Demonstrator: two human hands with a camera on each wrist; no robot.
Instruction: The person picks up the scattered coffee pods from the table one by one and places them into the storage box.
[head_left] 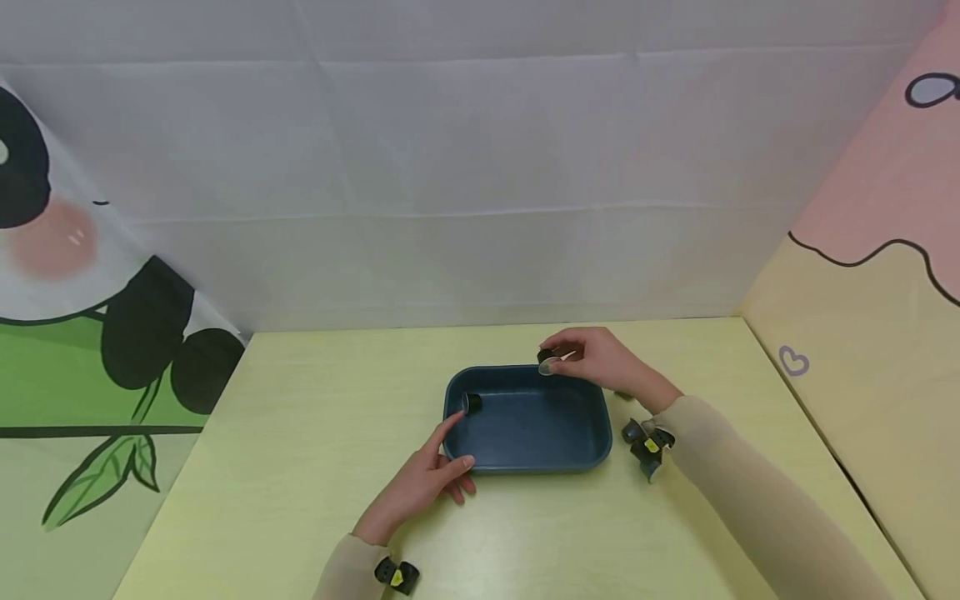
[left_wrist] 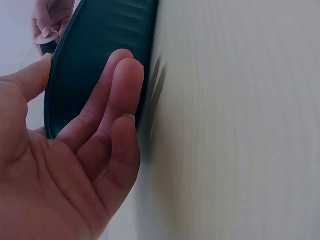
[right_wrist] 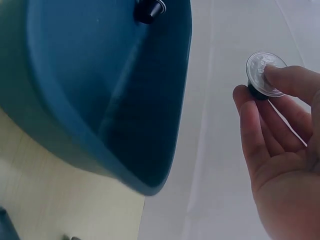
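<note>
My right hand (head_left: 588, 358) pinches a dark coffee capsule (right_wrist: 257, 94) with a silvery lid between thumb and fingers. It holds the capsule just over the far rim of a dark blue tray (head_left: 540, 433). A second black capsule (head_left: 472, 403) lies on its side inside the tray, near the left wall. At the near left corner of the tray is my left hand (head_left: 427, 482). Its index finger lies straight along the left rim and the thumb touches the front rim. Below the rim, in the left wrist view, the other fingers are loosely bent beside the outer wall.
The tray stands on a pale yellow table (head_left: 300, 433). A small dark thing (head_left: 623, 395) sits behind the right forearm, mostly hidden. Black wrist devices (head_left: 651, 446) show at both sleeves. A white cloth wall (head_left: 465, 267) rises behind the table, with printed panels at both sides.
</note>
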